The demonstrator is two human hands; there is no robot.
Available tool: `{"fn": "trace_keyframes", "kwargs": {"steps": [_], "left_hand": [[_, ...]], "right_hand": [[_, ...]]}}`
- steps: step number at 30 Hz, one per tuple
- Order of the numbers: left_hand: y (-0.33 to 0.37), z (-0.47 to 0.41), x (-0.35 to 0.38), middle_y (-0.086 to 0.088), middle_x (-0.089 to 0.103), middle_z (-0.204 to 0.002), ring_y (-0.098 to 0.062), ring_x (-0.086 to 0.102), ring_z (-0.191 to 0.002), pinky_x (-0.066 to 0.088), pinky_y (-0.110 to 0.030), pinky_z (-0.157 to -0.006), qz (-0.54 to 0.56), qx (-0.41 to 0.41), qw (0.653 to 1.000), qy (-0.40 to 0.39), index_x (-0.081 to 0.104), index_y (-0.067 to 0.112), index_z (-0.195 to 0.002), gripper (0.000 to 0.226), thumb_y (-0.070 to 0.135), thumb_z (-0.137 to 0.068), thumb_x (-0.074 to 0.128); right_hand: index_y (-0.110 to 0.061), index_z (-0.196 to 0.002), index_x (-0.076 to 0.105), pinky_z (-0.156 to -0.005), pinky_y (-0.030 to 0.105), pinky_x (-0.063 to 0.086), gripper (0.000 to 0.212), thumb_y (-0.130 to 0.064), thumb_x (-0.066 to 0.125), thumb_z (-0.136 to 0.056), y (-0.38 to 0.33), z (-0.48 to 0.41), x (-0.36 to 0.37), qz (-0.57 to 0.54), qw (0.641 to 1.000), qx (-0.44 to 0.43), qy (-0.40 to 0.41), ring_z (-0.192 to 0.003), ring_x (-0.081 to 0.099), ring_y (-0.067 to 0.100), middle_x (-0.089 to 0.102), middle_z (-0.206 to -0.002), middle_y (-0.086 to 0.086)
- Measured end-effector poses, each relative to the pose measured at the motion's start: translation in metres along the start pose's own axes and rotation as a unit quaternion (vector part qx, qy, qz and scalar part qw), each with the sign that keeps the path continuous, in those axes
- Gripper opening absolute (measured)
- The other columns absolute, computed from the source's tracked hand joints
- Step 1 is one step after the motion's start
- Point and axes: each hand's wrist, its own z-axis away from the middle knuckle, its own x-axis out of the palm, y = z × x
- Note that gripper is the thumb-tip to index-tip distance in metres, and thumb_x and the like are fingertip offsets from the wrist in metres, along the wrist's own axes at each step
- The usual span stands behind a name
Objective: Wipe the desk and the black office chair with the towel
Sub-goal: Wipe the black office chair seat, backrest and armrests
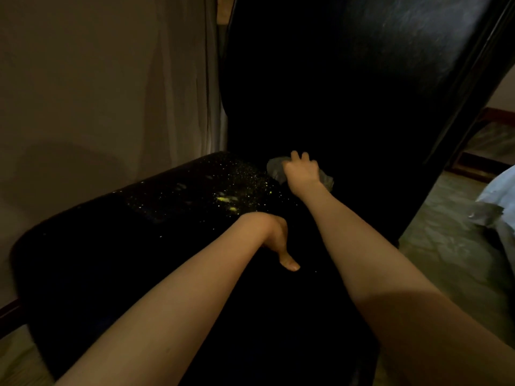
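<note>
**Inspector A:** Far left first. What is recorded?

**Inspector B:** A plain beige wall (69,93), then a pale curtain (181,79) hanging beside it. The lighting is dim.

**Inspector A:** And the item under inspection?

**Inspector B:** The black office chair (362,79) fills the centre. Its tall backrest rises at upper right and its padded lower part extends toward the lower left. Yellow specks (228,200) are scattered over the upper surface of that padding, densest near the middle.

**Inspector A:** Left hand?

**Inspector B:** The left hand (276,235) is bent down at the wrist onto the dark padding, just below the specks. Only the thumb (289,264) shows, pointing downward. The fingers are hidden behind the wrist, so I cannot tell how they lie.

**Inspector A:** The towel?

**Inspector B:** The towel (274,168) is grey and crumpled, and sits at the foot of the backrest, just right of the specks. The right hand (302,172) is on top of it, fingers curled over the bunched cloth and holding it against the chair. Cloth shows on both sides of the hand.

**Inspector A:** Far right?

**Inspector B:** Mottled floor (434,246), then white bedding (498,190) at the edge.
</note>
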Motion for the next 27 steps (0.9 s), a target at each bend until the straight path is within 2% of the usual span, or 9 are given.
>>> {"fn": "trace_keyframes", "kwargs": {"steps": [2,4,7,10,13,15,17,22,27], "left_hand": [[0.001,0.005,0.003,-0.007,0.049,-0.135,-0.023,0.047,-0.123,0.037,-0.023,-0.095,0.000,0.009,0.999,0.031,0.042,0.005,-0.138,0.069,0.040,-0.084,0.067],[0.000,0.015,0.002,-0.001,0.058,-0.109,-0.019,0.058,-0.099,0.044,-0.024,-0.078,0.018,0.035,0.999,0.030,0.051,0.009,-0.128,0.052,0.036,-0.085,0.066],[-0.022,0.037,-0.014,0.005,0.054,-0.082,-0.009,0.053,-0.068,0.040,-0.024,-0.059,0.109,0.062,0.990,0.062,0.054,0.019,-0.101,0.018,0.028,-0.088,0.063],[-0.069,0.063,-0.031,0.002,0.055,-0.089,-0.013,0.054,-0.081,0.041,-0.020,-0.067,0.072,0.005,0.985,0.154,0.060,0.013,-0.106,0.024,0.021,-0.084,0.068],[-0.111,0.086,-0.027,-0.001,0.060,-0.103,-0.015,0.054,-0.095,0.038,-0.021,-0.076,-0.049,-0.122,0.983,0.128,0.064,0.012,-0.108,0.036,0.035,-0.081,0.070],[-0.132,0.092,-0.018,-0.002,0.060,-0.109,-0.015,0.053,-0.095,0.037,-0.022,-0.079,-0.041,-0.164,0.980,0.109,0.063,0.014,-0.102,0.034,0.040,-0.080,0.070],[-0.144,0.093,-0.010,0.000,0.058,-0.103,-0.013,0.051,-0.092,0.040,-0.024,-0.080,-0.001,-0.170,0.978,0.123,0.060,0.021,-0.091,0.027,0.042,-0.078,0.071],[-0.150,0.086,-0.003,0.007,0.048,-0.094,-0.015,0.049,-0.096,0.044,-0.033,-0.086,0.003,-0.169,0.973,0.155,0.054,0.027,-0.088,0.026,0.044,-0.078,0.071],[-0.151,0.091,0.004,0.003,0.049,-0.104,-0.017,0.050,-0.100,0.043,-0.032,-0.086,0.047,-0.160,0.972,0.166,0.052,0.025,-0.093,0.026,0.040,-0.080,0.069]], "right_hand": [[-0.015,-0.137,0.045,-0.093,0.042,0.043,0.048,-0.011,0.055,-0.090,0.004,0.002,-0.001,-0.081,0.997,0.017,-0.009,-0.125,0.038,0.034,0.040,-0.136,0.013],[-0.018,-0.138,0.044,-0.092,0.040,0.044,0.048,-0.013,0.054,-0.091,0.017,0.009,-0.013,-0.165,0.985,0.049,0.014,-0.123,0.042,0.034,0.044,-0.134,0.014],[-0.012,-0.134,0.048,-0.086,0.040,0.045,0.044,-0.017,0.056,-0.091,0.036,0.021,-0.033,-0.141,0.987,0.069,0.038,-0.118,0.047,0.035,0.049,-0.128,0.016],[-0.004,-0.122,0.055,-0.080,0.039,0.047,0.033,-0.019,0.056,-0.092,0.040,0.033,-0.035,-0.050,0.993,0.090,-0.059,-0.111,0.054,0.034,0.056,-0.120,0.016],[-0.001,-0.117,0.056,-0.076,0.041,0.049,0.029,-0.016,0.055,-0.092,0.042,0.045,-0.023,-0.079,0.983,0.130,-0.103,-0.107,0.056,0.034,0.058,-0.117,0.017],[-0.001,-0.114,0.057,-0.078,0.039,0.050,0.029,-0.017,0.055,-0.091,0.029,0.048,-0.019,-0.151,0.970,0.168,-0.087,-0.108,0.056,0.034,0.058,-0.116,0.018],[-0.002,-0.117,0.057,-0.084,0.038,0.050,0.032,-0.021,0.056,-0.090,0.000,0.046,-0.021,-0.221,0.951,0.201,-0.076,-0.112,0.056,0.034,0.058,-0.119,0.017],[-0.006,-0.119,0.058,-0.085,0.033,0.050,0.033,-0.024,0.057,-0.091,-0.074,0.024,-0.035,-0.314,0.928,0.186,-0.071,-0.114,0.056,0.028,0.059,-0.122,0.012],[-0.012,-0.115,0.063,-0.078,0.028,0.047,0.032,-0.025,0.058,-0.086,-0.108,0.001,-0.055,-0.508,0.847,0.137,-0.080,-0.106,0.060,0.027,0.063,-0.118,0.010]]}}
